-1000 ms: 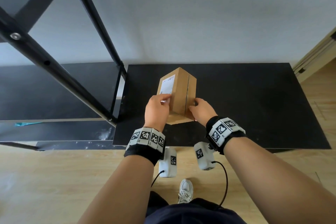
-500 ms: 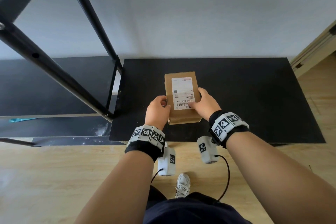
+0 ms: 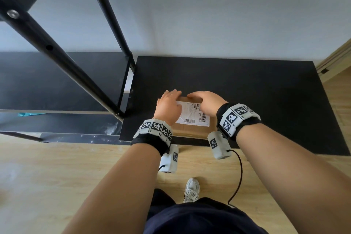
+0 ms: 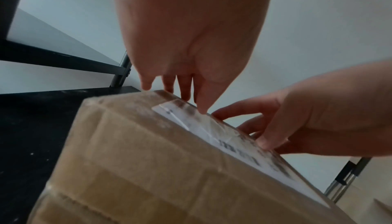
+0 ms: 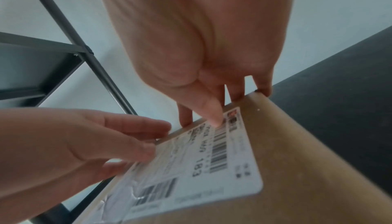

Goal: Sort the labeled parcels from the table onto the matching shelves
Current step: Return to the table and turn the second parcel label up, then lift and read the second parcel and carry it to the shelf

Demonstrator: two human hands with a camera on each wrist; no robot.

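Head view: one brown cardboard parcel (image 3: 191, 127) lies flat at the near edge of the black rectangular table (image 3: 266, 100), centre of the frame, its single white shipping label (image 3: 195, 115) facing up; "H69 183" is legible beside two barcodes. The left hand (image 3: 168, 107) and right hand (image 3: 206, 100) each keep a grip on the parcel's far edge, fingers curled over it. A black metal shelf rack (image 3: 62, 59) fills the left of the frame.

Left wrist view: the left thumb presses on the label (image 4: 212, 135); print blurred.

Right wrist view: the right thumb rests on the label (image 5: 212, 160), lower centre; "183" and two barcodes readable.
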